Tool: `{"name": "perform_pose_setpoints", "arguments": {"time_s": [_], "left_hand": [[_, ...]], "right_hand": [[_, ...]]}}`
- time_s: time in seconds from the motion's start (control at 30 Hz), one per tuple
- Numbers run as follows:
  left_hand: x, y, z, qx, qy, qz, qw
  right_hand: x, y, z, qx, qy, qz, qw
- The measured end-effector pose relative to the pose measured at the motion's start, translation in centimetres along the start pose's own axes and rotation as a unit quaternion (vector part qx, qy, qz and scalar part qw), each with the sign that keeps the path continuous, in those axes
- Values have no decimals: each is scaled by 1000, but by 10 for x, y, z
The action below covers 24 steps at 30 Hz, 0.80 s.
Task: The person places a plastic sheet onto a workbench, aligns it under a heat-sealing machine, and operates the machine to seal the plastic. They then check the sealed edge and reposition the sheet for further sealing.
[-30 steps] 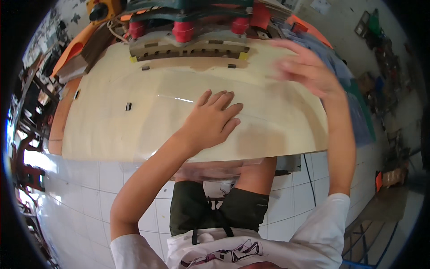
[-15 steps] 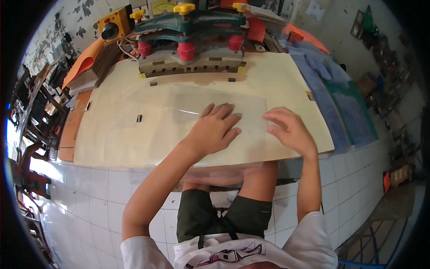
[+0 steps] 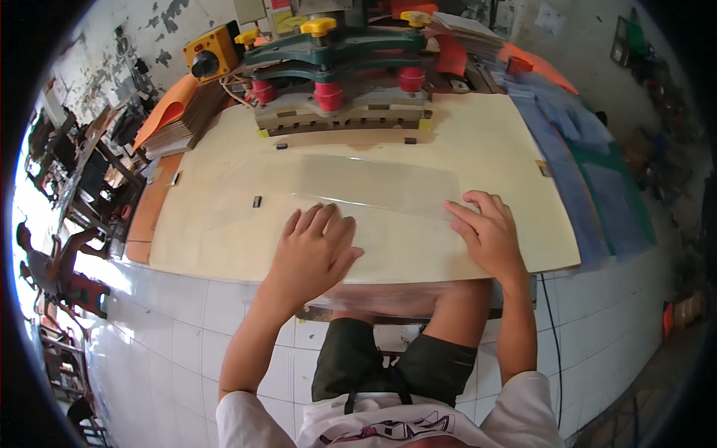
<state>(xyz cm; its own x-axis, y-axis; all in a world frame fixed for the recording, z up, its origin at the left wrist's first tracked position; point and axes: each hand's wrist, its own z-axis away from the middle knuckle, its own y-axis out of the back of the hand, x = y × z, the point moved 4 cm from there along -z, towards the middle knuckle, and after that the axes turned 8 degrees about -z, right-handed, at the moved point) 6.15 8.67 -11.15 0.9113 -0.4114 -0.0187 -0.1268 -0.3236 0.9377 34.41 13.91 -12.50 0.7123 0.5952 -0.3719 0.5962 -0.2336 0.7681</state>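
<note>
Our left hand [image 3: 320,250] spreads over the counter [image 3: 511,142]. Our right hand [image 3: 464,212], fingers parted, seemingly touches the clear plastic sheet [image 3: 381,183].

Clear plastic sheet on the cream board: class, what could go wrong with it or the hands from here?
1. The clear plastic sheet could skew if nudged: the right hand is at its right end, the left hand by its near edge.
2. Its edges might be misjudged, since it is see-through against the cream board.
3. A hand could be pinched if it strayed beneath the long bar of the green machine and that bar came down.
</note>
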Motion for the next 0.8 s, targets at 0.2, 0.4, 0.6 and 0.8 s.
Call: {"name": "perform_pose_setpoints", "arguments": {"time_s": [0.2,0.4,0.6,0.8], "left_hand": [[12,-11,30,13,12,22,1000],[21,11,44,23,-4,210,977],[-78,18,81,228,249,-67,939],[-156,15,115,223,458,222,832]], "right_hand": [[4,5,1,-12,1,-13,1000],[-3,9,3,-23,-37,7,999],[-3,5,5,-18,-45,11,999],[-3,5,4,-27,-37,19,999]]}}
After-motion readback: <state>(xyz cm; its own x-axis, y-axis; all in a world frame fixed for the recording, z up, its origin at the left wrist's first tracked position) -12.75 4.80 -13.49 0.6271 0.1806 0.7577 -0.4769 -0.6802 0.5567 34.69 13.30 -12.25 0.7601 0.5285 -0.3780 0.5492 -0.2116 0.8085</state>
